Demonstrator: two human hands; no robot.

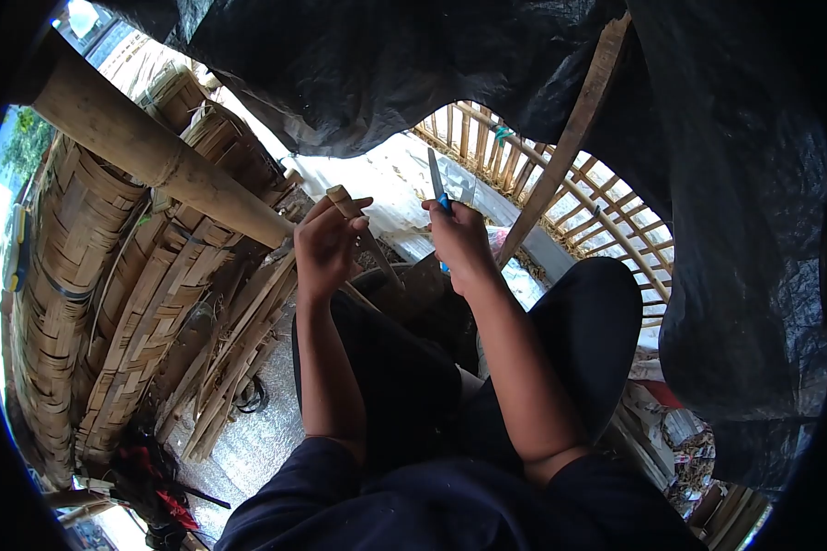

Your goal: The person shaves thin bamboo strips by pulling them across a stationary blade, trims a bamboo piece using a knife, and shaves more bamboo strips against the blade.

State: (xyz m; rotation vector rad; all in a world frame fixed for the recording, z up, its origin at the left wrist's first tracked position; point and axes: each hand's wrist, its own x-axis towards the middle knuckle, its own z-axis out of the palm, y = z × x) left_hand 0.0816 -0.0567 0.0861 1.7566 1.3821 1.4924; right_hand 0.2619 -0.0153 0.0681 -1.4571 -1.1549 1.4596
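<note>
My left hand is closed around what looks like a wooden-handled knife. The pale round handle pokes out above my fingers, and a narrow grey blade slants down to the right below them. In my right hand is a blue-handled knife, its pointed blade standing up and away from me. Blue shows above and below the fist; the middle of the handle is hidden by my fingers. The two hands are apart, raised over my lap, and the blades do not touch.
A thick bamboo pole crosses the upper left, near rolled woven bamboo mats and a stack of bamboo strips. Black plastic sheeting hangs overhead and right. A wooden post slants beside a bamboo lattice.
</note>
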